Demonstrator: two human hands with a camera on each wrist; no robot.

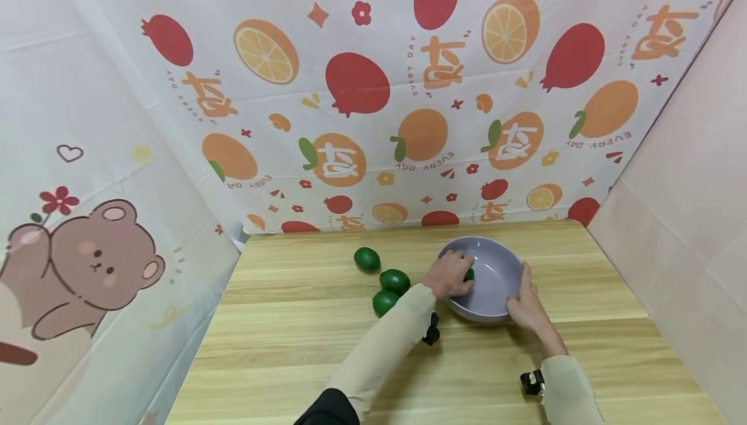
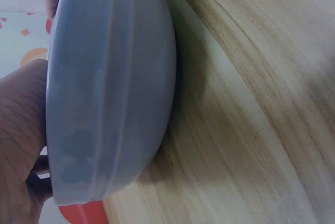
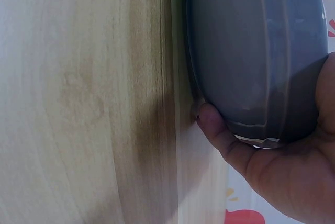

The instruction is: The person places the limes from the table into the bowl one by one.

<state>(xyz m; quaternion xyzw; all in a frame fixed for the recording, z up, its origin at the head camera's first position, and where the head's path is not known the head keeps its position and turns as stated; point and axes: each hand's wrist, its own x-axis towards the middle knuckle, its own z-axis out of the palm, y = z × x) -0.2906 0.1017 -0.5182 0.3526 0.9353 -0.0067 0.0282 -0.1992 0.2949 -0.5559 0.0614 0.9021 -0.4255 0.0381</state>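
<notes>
A lavender bowl [image 1: 493, 276] stands on the wooden table. My left hand [image 1: 448, 274] reaches over its left rim, with fingers and thumb around a dark green lime [image 1: 469, 274] inside the bowl. At the bowl's right side my right hand [image 1: 528, 305] grips the rim and wall. In the right wrist view, one finger [image 3: 212, 122] curls low under the grey-looking bowl wall [image 3: 235, 51]. The left wrist view shows the bowl's outer wall [image 2: 110, 88], which hides most of the left fingers. Left of the bowl lie a lime [image 1: 367, 259], another lime [image 1: 395, 280] and a third [image 1: 384, 303], partly behind the left sleeve.
The wooden table [image 1: 280, 334] runs back to a fruit-printed cloth [image 1: 379, 139]. Pale cloth walls [image 1: 688, 165] close off both sides, the left one with a printed bear. My left forearm [image 1: 385, 347] crosses in front of the limes.
</notes>
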